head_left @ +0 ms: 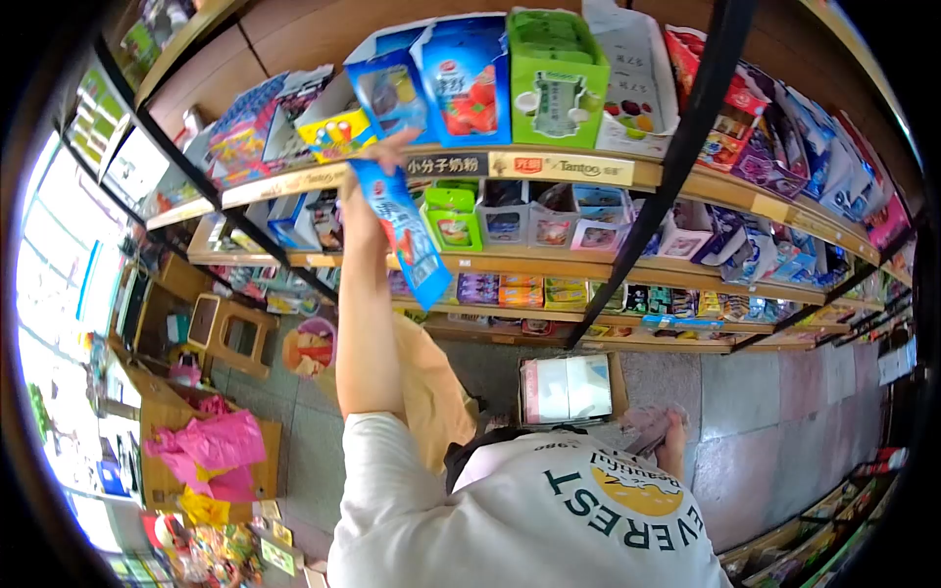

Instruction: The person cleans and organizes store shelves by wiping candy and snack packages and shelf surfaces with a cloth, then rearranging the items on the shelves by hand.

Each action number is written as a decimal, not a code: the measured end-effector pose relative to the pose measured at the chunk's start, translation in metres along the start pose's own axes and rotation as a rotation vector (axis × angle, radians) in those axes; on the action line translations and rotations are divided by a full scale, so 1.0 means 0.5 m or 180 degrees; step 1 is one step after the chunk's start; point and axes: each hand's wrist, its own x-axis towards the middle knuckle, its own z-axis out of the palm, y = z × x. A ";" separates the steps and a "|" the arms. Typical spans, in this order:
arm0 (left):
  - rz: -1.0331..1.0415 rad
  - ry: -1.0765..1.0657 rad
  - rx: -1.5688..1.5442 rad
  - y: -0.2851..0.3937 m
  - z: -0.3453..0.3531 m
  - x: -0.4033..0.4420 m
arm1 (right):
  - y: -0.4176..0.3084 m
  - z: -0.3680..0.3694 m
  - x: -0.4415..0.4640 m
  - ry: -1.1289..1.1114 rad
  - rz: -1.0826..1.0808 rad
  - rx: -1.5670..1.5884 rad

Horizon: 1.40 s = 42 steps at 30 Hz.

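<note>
My left hand [382,162] is raised at the upper left, in front of the shelf's label strip. It grips a narrow blue packet [402,235] with red pictures by its top end, and the packet hangs tilted down to the right. Behind it stand a blue box [392,93], a blue box with strawberries [466,88] and a yellow box [338,135]. Low at the right, beside my shirt, my right hand [674,436] is closed on a crumpled clear plastic bag [642,426].
Shelves [627,171] with boxed sweets span the front, crossed by black posts [686,147]. An open carton [569,387] stands on the floor. At left are a wooden stool [235,333], a pink bag [211,451] and a pink-rimmed container [314,345]. More shelving [814,529] is at lower right.
</note>
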 end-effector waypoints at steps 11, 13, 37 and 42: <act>0.1167 0.0563 0.3312 0.145 0.110 0.256 | -0.006 -0.025 -0.032 0.0520 -0.0495 -0.0050; 0.1723 0.0367 0.4063 0.094 0.096 0.363 | -0.001 -0.024 -0.036 0.0503 -0.0420 0.0033; 0.1415 -0.2327 0.5073 0.076 0.163 0.335 | -0.031 0.068 -0.095 0.1308 -0.0556 -0.0222; 0.0730 -0.2660 0.4999 0.087 0.164 0.318 | -0.002 0.032 -0.042 0.1335 -0.0600 -0.0396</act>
